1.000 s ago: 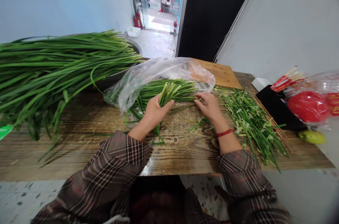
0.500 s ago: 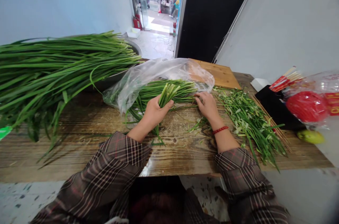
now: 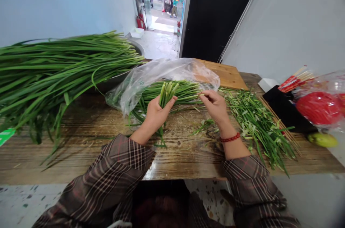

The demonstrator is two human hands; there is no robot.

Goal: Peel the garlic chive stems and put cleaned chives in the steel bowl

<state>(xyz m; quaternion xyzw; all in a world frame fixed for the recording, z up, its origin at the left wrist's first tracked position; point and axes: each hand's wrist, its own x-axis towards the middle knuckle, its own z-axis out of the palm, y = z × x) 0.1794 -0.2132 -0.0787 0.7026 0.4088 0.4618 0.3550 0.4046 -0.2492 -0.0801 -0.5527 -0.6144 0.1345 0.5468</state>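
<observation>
My left hand (image 3: pixel 157 113) is wrapped round a small bunch of green stalks (image 3: pixel 167 93), their pale cut ends pointing up. At the right end of a pile of green stalks (image 3: pixel 183 89), my right hand (image 3: pixel 215 105) pinches the tip of a stalk between thumb and forefinger. That pile lies partly inside a clear plastic bag (image 3: pixel 161 68) on the wooden table (image 3: pixel 183 163). Right of my right hand spreads a heap of loose leaves and trimmings (image 3: pixel 256 120), with a few scraps (image 3: pixel 206 125) just below the hand.
A large leafy bunch (image 3: pixel 67 59) lies over a metal basin (image 3: pixel 138 47) at the left. Behind the bag is a wooden board (image 3: pixel 223 73). A black box (image 3: pixel 288 111), thin sticks and a red bundle in plastic (image 3: pixel 318 107) stand at the right.
My right hand has closed its fingers into a pinch at the stalk ends. The bunch in my left hand has tilted more upright. The view has shifted slightly.
</observation>
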